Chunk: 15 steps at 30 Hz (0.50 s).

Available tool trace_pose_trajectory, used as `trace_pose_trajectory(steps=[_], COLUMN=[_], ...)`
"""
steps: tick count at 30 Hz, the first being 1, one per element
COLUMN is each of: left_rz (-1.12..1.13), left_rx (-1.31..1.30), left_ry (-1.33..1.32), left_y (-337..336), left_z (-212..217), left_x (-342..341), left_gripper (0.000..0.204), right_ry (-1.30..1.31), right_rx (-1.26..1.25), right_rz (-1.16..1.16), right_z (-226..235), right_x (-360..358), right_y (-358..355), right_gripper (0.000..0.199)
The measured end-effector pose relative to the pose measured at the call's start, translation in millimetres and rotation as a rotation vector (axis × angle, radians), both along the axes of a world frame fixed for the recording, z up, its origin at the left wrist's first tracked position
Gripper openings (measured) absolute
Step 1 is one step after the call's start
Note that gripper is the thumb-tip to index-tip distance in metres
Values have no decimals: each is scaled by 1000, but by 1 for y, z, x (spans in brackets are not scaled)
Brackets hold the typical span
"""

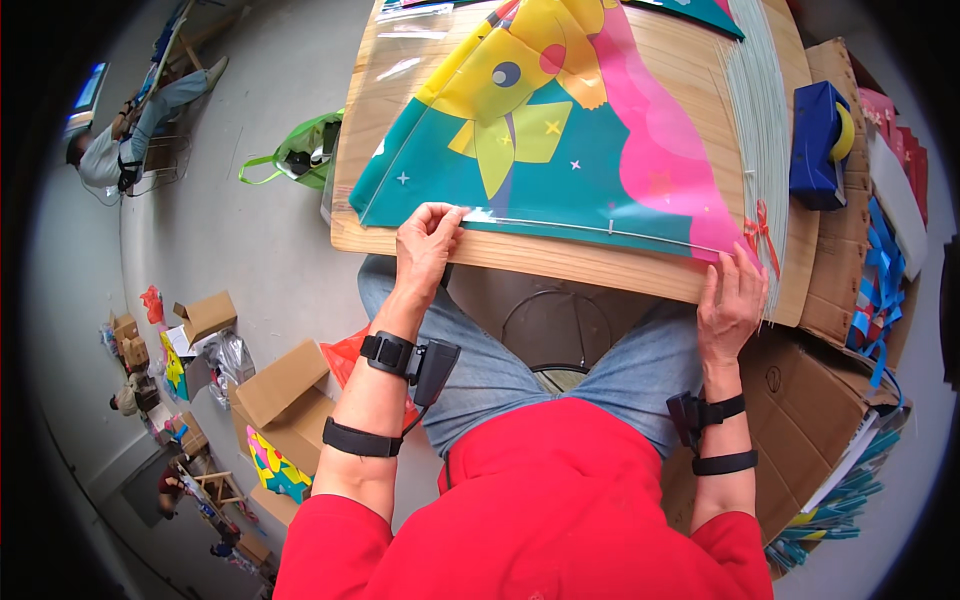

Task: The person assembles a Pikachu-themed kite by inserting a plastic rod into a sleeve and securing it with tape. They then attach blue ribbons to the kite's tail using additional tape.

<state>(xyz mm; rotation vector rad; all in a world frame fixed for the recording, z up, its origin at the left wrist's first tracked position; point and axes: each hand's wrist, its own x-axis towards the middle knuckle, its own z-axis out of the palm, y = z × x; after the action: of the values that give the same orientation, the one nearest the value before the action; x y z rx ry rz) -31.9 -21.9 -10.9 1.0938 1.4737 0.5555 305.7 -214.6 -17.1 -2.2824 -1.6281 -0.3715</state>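
Observation:
A kite sail [540, 150] of thin printed sheet in teal, yellow and pink spreads over the wooden table [560, 252]. Along its near edge runs a thin pale rod [580, 226], with a small clear tab partway along. My left hand [428, 240] pinches a piece of clear tape [480, 214] at the left part of that edge, thumb and forefinger together. Over the pink right corner my right hand [732, 300] rests with its fingers stretched out, fingertips on the sheet near the rod's end. Whether anything lies under those fingertips is hidden.
At the table's right lie a bundle of thin white rods [762, 130] tied with red string [765, 235] and a blue tape dispenser [822, 145]. Cardboard boxes [800, 420] stand right; a green bag [310, 150] hangs left. Other people [110, 160] sit farther off.

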Motion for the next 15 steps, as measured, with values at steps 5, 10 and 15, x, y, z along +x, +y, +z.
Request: trace_pose_trajectory(steps=[5,10,15], left_rz=[2,5,-13], left_rx=[-1,-11,-2], left_ry=[7,-4,0], left_y=[0,0,0], left_z=[2,-2,-4], left_x=[2,-1,-3], left_gripper=[14,13,13], right_ry=[201,545,585], right_rx=[156,122,84], right_rz=[-148,-216,-213], right_z=[2,6,-4], right_x=[10,13,17], right_y=[1,13,16], right_gripper=[16,11,10])
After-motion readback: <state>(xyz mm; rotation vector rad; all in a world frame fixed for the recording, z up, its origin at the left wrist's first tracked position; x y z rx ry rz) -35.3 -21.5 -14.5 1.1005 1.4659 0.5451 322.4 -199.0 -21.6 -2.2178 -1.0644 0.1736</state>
